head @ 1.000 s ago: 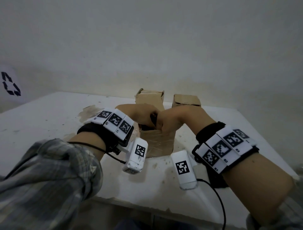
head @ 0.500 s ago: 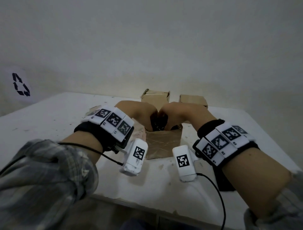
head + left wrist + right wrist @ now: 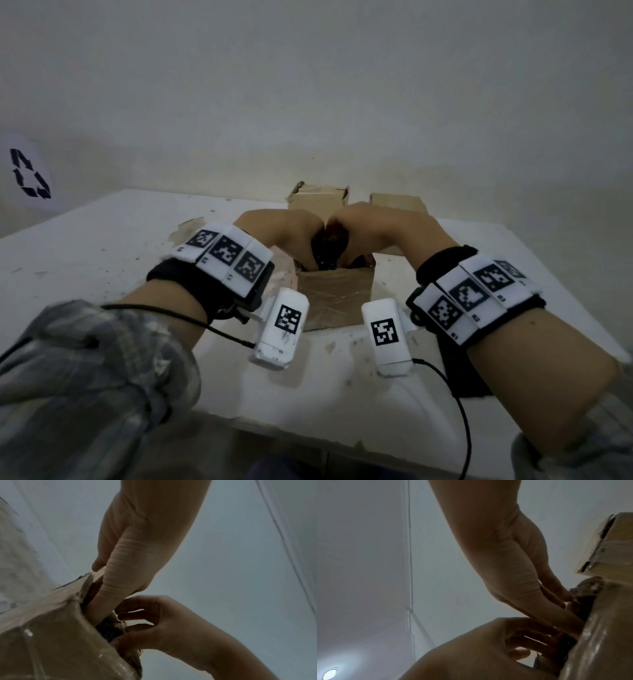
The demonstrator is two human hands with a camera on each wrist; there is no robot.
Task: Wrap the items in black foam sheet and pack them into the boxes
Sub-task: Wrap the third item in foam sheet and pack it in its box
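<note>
A bundle wrapped in black foam (image 3: 329, 248) stands in the open top of the near cardboard box (image 3: 337, 298), partly sunk inside. My left hand (image 3: 294, 236) grips its left side and my right hand (image 3: 370, 228) its right side, both wrists bent downward. In the left wrist view the left hand's (image 3: 106, 601) thumb reaches down into the box (image 3: 51, 635) beside the foam (image 3: 109, 628), while the right hand (image 3: 145, 626) curls round it. The right wrist view shows the right hand's (image 3: 556, 601) fingers on the foam (image 3: 583, 605) at the box rim (image 3: 599, 642). The wrapped item is hidden.
Two more small cardboard boxes (image 3: 318, 198) (image 3: 397, 202) stand just behind the near one on the white table (image 3: 102, 240). A black foam sheet (image 3: 455, 370) lies under my right forearm. The table's front edge runs close below my wrists; a wall stands behind.
My hands, pressed together above the box a second ago, have parted a little and sunk lower. The black bundle now shows between them in the box opening.
</note>
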